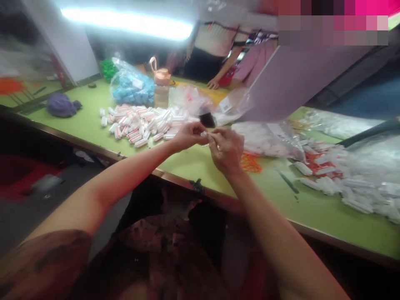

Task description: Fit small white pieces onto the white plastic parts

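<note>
My left hand [186, 135] and my right hand [226, 149] meet above the green table [93, 125], fingers pinched together on a small white piece [204, 134] held between them. Both hands are closed round it. Just behind my left hand lies a heap of several small white tubes with red stripes [142, 123]. To the right of my right hand lies a clear plastic bag of white pieces [265, 139], with an orange tangle [251, 163] by it.
A pink-capped water bottle [161, 86], a bag of blue pieces [133, 88] and a purple cloth [61, 105] stand farther back. More white pieces in clear bags [353, 179] cover the right side. Other people [218, 54] stand across the table. The table's front edge [175, 177] runs below my wrists.
</note>
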{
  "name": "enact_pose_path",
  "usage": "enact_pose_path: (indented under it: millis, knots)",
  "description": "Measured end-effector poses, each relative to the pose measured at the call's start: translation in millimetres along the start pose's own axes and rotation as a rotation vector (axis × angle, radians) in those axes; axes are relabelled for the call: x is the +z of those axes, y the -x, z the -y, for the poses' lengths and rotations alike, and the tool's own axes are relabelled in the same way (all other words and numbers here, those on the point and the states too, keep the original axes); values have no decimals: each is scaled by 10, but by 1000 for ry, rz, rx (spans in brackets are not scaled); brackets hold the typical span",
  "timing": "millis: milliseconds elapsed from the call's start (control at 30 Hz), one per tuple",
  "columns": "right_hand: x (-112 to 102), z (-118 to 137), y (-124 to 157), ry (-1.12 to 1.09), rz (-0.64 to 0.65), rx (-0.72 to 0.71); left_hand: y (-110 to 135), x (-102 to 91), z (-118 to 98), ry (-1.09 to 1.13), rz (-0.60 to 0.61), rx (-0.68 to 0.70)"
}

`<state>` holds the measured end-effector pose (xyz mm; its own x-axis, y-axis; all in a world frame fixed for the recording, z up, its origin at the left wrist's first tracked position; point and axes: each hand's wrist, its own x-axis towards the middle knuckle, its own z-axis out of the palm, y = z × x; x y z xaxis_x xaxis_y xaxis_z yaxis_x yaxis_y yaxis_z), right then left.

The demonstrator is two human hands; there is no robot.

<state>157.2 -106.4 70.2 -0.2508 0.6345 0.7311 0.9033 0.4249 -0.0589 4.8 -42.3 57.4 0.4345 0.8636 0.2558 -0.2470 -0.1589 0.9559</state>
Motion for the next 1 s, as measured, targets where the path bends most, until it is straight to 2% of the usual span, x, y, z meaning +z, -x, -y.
enact_pose_path:
  millis: [200,367,533,667,733,867,900,1000]
  knots:
    - [-24,16,147,28,-21,-36,121,47,20,6,-32,-46]
    - [-19,-65,223,-82,-25,14,115,113,91,48,-23,-100]
    - [-20,-95,237,-63,80,26,49,121,190,46,-8,-97]
    - [51,-124,207,-68,188,5,12,75,288,32,-35,-155]
    - [94,-228,165,-168,204,37,-10,29,327,52,-45,-203]
    - [158,-633,91,-361,186,250,-74,-115,400,-9,-12,-279]
    - [172,-736,87,-342,237,294,-93,-152,423,-46,-10,-283]
    - [222,-910,98,-204,493,339,-141,-228,508,-122,-18,-281]
